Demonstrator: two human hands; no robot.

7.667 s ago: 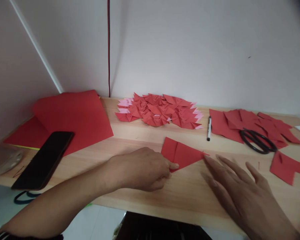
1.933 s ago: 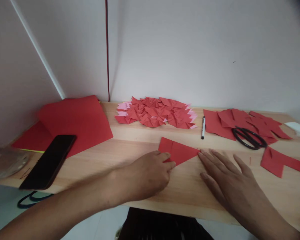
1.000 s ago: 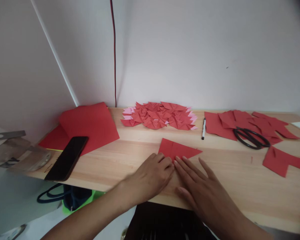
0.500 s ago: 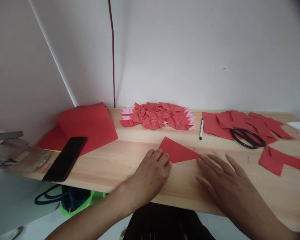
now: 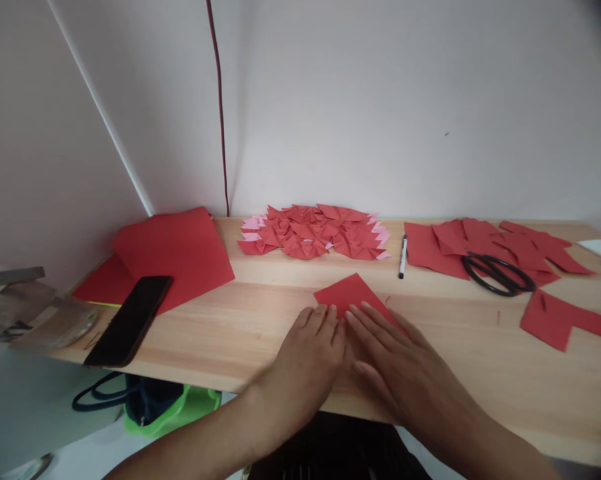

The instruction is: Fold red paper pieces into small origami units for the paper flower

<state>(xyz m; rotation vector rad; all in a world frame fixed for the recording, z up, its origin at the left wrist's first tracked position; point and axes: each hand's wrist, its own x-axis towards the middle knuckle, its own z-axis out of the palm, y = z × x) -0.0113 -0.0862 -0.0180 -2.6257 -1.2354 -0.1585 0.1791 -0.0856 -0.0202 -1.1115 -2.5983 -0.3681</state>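
A folded piece of red paper (image 5: pixel 355 292) lies on the wooden tabletop in front of me, its near edge hidden beneath my fingers. My left hand (image 5: pixel 313 347) presses on its lower left side, fingers laid down on the paper. Flat and stretched out, the fingers of my right hand (image 5: pixel 395 350) rest on the lower right part of the same sheet. The fingertips of both hands are close together at the near edge. Just beyond sits a cluster of folded red and pink paper pieces (image 5: pixel 310 232).
Large red sheets (image 5: pixel 180 250) and a black phone (image 5: pixel 130 321) lie at left. To the right are a marker (image 5: pixel 403 257), cut red papers (image 5: pixel 440 250), black-handled scissors (image 5: pixel 497 275) and an L-shaped red scrap (image 5: pixel 547 320). A green container (image 5: pixel 195 407) stands below the table edge.
My right hand has moved left over the paper, close to my left hand. The paper has turned, its top corner shifting right. My left fingers lie flatter.
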